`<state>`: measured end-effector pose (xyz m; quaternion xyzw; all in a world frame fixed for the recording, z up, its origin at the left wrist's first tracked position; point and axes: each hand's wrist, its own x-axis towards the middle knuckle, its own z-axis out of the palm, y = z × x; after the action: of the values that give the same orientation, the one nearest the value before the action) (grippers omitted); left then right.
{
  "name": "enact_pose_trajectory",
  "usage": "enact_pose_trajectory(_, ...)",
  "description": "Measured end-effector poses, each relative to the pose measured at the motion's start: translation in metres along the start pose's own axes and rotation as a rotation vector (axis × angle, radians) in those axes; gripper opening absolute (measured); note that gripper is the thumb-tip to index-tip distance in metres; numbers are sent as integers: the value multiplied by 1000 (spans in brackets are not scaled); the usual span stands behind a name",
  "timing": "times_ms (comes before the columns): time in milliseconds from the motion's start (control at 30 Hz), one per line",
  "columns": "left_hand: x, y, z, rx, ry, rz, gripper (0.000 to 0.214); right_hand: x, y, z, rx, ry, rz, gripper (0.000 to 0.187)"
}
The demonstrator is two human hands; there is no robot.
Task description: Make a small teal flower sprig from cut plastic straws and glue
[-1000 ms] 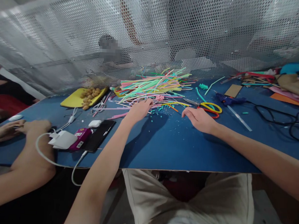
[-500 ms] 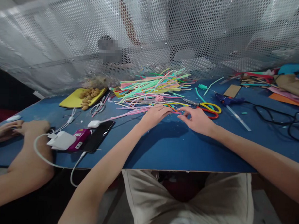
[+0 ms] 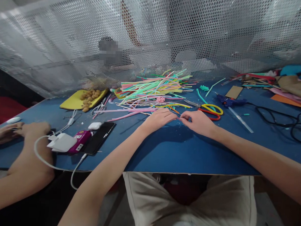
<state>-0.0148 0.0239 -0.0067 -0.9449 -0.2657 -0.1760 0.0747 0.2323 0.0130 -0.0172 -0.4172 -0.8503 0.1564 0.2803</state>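
My left hand (image 3: 158, 120) is closed around pink pipe cleaners (image 3: 127, 114), whose long tails stretch out to the left above the table. Against its fingertips, my right hand (image 3: 198, 122) pinches with thumb and index finger at the stems' other end. The small part between the fingers is mostly hidden. Just behind my hands lies a big heap of pastel pipe cleaners (image 3: 153, 85), with a curled pink pipe-cleaner piece (image 3: 161, 99) at its front. Scissors (image 3: 212, 109) with yellow and red handles rest close beyond my right hand.
To the right lie a blue glue gun (image 3: 228, 101) and its black cable (image 3: 269, 117). A phone (image 3: 99, 139), a purple box-shaped charger (image 3: 80, 140) and white cables occupy the left. Behind them is a yellow tray (image 3: 69, 100) of brown lumps. Another person's arm (image 3: 32, 155) rests far left.
My hands have drawn together until their fingertips meet, the right thumb and finger closing to a pinch. The pink tails on the left have spread apart, one swinging farther back.
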Motion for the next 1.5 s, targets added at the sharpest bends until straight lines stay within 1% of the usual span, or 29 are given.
enact_pose_trajectory(67,-2,-11,0,5,-30,-13,35,0,1,-4,-19,6,-1,21)
enact_pose_trajectory(100,-4,-19,0,12,-56,-43,36,0,3,-7,-21,20,1,19)
enact_pose_trajectory(167,-12,-39,-1,47,-120,-178,37,0,9,-14,-7,74,17,14)
enact_pose_trajectory(200,-17,-49,-3,61,-161,-247,37,0,14,-18,7,115,31,12)
enact_pose_trajectory(267,-27,-68,-8,69,-180,-293,38,1,23,-27,31,221,64,9)
enact_pose_trajectory(333,-36,-80,-15,73,-186,-334,36,3,32,-34,39,350,98,9)
enact_pose_trajectory(433,-46,-89,-27,66,-201,-439,30,7,42,-42,45,506,111,13)
enact_pose_trajectory(500,-51,-92,-33,108,-197,-523,30,9,47,-44,47,555,102,14)
enact_pose_trajectory(567,-57,-96,-37,145,-249,-617,30,10,49,-44,45,579,91,13)
enact_pose_trajectory(600,-60,-99,-38,142,-306,-655,28,10,50,-43,41,586,86,13)
enact_pose_trajectory(667,-66,-105,-36,110,-393,-679,22,10,50,-41,37,592,88,13)
enact_pose_trajectory(767,-69,-112,-32,89,-453,-696,15,9,49,-38,51,581,99,16)
enact_pose_trajectory(867,-65,-108,-28,138,-438,-722,13,9,47,-35,79,550,113,17)
enact_pose_trajectory(1033,-51,-87,-22,276,-257,-776,30,8,44,-31,104,494,135,19)
enact_pose_trajectory(1200,-39,-76,-12,284,-120,-787,31,6,38,-27,168,428,144,19)
enact_pose_trajectory(1300,-33,-68,-11,269,-31,-760,33,5,31,-26,218,408,141,19)
enact_pose_trajectory(1333,-30,-64,-12,260,18,-729,33,4,28,-25,239,398,135,19)
enact_pose_trajectory(1400,-24,-52,-12,227,106,-595,30,3,22,-24,283,358,117,19)
enact_pose_trajectory(1433,-21,-44,-12,207,139,-490,29,2,18,-23,301,329,103,19)
enact_pose_trajectory(1500,-13,-27,-9,182,167,-265,27,0,11,-20,325,272,75,19)
